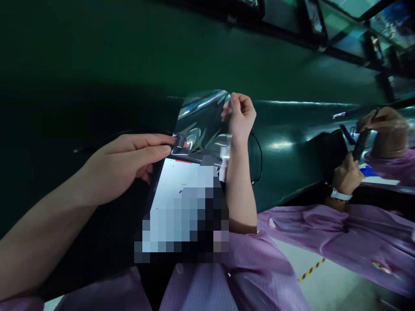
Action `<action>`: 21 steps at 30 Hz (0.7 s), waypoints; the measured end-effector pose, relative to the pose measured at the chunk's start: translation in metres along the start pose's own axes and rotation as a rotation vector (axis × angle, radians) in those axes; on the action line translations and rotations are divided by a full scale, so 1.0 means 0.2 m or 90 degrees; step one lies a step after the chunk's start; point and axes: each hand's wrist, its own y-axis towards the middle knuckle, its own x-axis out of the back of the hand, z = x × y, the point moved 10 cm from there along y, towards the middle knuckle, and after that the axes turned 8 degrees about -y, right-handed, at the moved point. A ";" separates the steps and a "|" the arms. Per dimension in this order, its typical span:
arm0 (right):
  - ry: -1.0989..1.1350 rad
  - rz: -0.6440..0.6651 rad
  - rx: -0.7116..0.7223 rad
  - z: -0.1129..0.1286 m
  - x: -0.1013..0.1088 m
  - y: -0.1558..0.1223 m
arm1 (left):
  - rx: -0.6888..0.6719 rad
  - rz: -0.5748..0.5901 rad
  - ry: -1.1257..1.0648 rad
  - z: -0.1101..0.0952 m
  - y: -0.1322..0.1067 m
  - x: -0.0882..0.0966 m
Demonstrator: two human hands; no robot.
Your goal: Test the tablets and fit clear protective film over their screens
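- Left hand (pixel 129 166): thumb and forefinger pressed together on a small grey tab (pixel 179 143) at the upper left corner of the screen (pixel 171 185), other fingers curled beneath.
- Right hand (pixel 240 114): raised above the far edge of the screen, fingertips pinching the top edge of the film (pixel 204 125), forearm upright along the right side of the screen.
- Film: stretched between both hands, lower end near the tab by the left hand, upper end in the right-hand pinch, well off the screen's surface.
- Film material: thin, clear, glossy, rippled, with bright curved glints across it.
- Screen: flat, rectangular, dark-framed, lit pale white, tilted toward the camera; lower part blurred out.
- Table (pixel 292 142): smooth dark green surface with a soft sheen, behind and around the screen.
- Cable (pixel 257 155): thin, black, looped just beside the right wrist.
- Sleeve (pixel 259 268): purple, finely striped cloth, below the right elbow.
- At the right, well apart: a co-worker's hands (pixel 346 177) around a dark narrow device (pixel 360 144), a white watch (pixel 340 195) on the wrist, purple sleeves as well.
- Floor (pixel 324 285): pale, with a yellow-and-black striped line.
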 end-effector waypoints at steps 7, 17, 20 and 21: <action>0.010 -0.001 0.005 0.01 0.00 0.00 | -0.017 0.003 0.002 -0.01 -0.01 -0.01; 0.023 0.009 0.030 0.02 -0.01 0.00 | -0.059 -0.005 0.029 -0.04 -0.03 0.00; 0.037 0.008 0.040 0.03 -0.01 0.00 | -0.055 -0.003 0.023 -0.03 -0.03 0.00; 0.041 0.006 0.041 0.03 -0.01 0.00 | -0.054 -0.007 0.024 -0.03 -0.03 0.01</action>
